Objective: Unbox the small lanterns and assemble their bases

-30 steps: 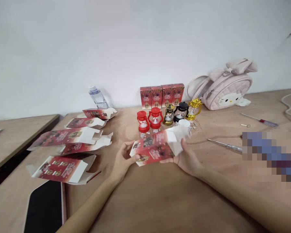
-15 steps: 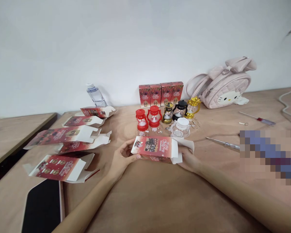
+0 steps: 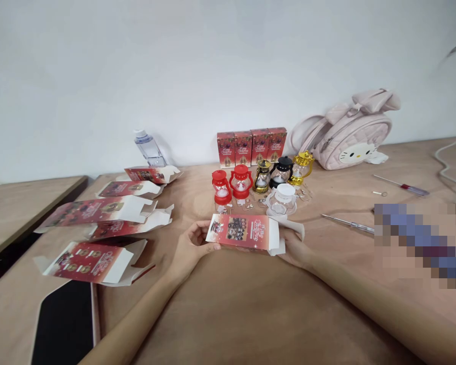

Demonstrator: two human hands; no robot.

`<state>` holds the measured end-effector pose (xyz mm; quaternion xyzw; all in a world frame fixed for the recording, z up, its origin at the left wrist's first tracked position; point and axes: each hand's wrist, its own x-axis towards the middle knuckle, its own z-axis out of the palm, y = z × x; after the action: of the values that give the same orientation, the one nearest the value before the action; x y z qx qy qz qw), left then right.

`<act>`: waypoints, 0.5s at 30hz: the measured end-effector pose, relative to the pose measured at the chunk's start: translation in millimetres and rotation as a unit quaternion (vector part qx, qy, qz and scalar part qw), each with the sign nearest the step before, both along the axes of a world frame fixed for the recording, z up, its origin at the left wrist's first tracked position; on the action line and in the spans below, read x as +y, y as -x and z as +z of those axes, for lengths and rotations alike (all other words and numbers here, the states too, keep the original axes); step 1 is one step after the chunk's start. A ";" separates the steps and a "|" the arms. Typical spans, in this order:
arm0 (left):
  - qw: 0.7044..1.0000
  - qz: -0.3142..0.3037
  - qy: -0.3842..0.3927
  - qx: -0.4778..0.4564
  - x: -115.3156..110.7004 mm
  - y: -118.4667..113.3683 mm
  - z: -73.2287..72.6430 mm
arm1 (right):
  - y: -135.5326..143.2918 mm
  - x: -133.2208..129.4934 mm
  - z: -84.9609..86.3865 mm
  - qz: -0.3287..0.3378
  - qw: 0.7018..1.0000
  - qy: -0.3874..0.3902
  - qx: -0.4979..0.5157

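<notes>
A red and white printed cardboard box (image 3: 239,232) is held level above the table, its flaps open at the right end. My left hand (image 3: 193,248) grips its left end, thumb along the near edge. At the flap end, my right hand (image 3: 294,248) has hold of the box, its fingers mostly hidden behind the flaps. Just beyond the box stand small lanterns: a white one (image 3: 282,201), two red ones (image 3: 241,182), a bronze one (image 3: 262,177), a black one (image 3: 281,172) and a gold one (image 3: 301,168). Small metal pieces (image 3: 250,204) lie among them.
Several opened, flattened boxes (image 3: 95,210) lie at the left, near a clear bottle (image 3: 149,148) and a dark phone (image 3: 66,324). Closed red boxes (image 3: 243,148) stand by the wall. At right are a pink bag (image 3: 355,137) and two screwdrivers (image 3: 406,187) (image 3: 349,223).
The box has tilted slightly, so less of its near side shows. Both hands keep their hold, and the view has shifted very slightly.
</notes>
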<state>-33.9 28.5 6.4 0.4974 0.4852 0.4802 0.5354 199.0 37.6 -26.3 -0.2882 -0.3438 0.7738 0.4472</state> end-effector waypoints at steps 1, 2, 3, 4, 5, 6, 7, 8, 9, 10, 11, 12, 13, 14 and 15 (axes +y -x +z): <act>1.000 -0.002 0.000 -0.003 0.6 0.5 -1.1 | 0.2 -0.5 2.2 0.002 1.000 -0.009 0.005; 1.000 -0.006 0.000 -0.006 1.2 1.1 -2.2 | 0.3 -1.1 4.6 0.005 1.000 -0.018 0.009; 1.000 -0.010 -0.001 -0.008 1.9 1.7 -3.3 | 0.3 -1.5 7.2 0.008 1.000 -0.025 0.012; 1.000 -0.017 -0.002 -0.010 2.5 2.2 -4.1 | 0.1 -1.9 9.8 0.010 0.999 -0.030 0.014; 1.000 -0.023 -0.004 -0.010 3.0 2.7 -4.4 | -0.1 -2.1 12.2 0.011 0.999 -0.032 0.013; 0.999 -0.031 -0.004 -0.009 3.2 3.0 -4.3 | -0.4 -2.2 14.5 0.012 0.999 -0.031 0.009; 0.999 -0.039 -0.003 -0.008 3.2 3.1 -3.7 | -0.6 -2.2 16.3 0.010 1.000 -0.029 0.006; 0.999 -0.047 -0.001 -0.006 3.0 3.1 -2.6 | -0.9 -2.0 17.8 0.009 1.000 -0.027 0.004; 0.998 -0.055 0.003 -0.005 2.5 2.9 -1.3 | -1.0 -1.8 18.7 0.008 1.000 -0.026 0.003; 0.998 -0.064 0.009 -0.005 1.9 2.5 0.1 | -1.1 -1.5 19.1 0.008 1.000 -0.027 0.005; 0.997 -0.071 0.015 -0.008 1.2 2.1 1.4 | -1.1 -1.3 19.0 0.007 0.999 -0.031 0.008; 0.997 -0.075 0.021 -0.011 0.6 1.7 2.4 | -1.1 -1.0 18.5 0.007 0.999 -0.035 0.010; 0.997 -0.078 0.025 -0.016 0.1 1.3 3.0 | -1.1 -0.8 17.7 0.008 0.999 -0.040 0.010; 0.996 -0.079 0.027 -0.022 -0.3 1.0 3.1 | -1.1 -0.6 16.6 0.008 0.999 -0.045 0.007; 0.996 -0.081 0.027 -0.029 -0.4 0.8 2.7 | -1.2 -0.4 15.3 0.009 0.999 -0.049 0.002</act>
<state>-34.7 28.1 9.1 0.5060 0.4405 0.4364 0.5996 200.1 37.2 -11.0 -0.2615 -0.3828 0.7607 0.4544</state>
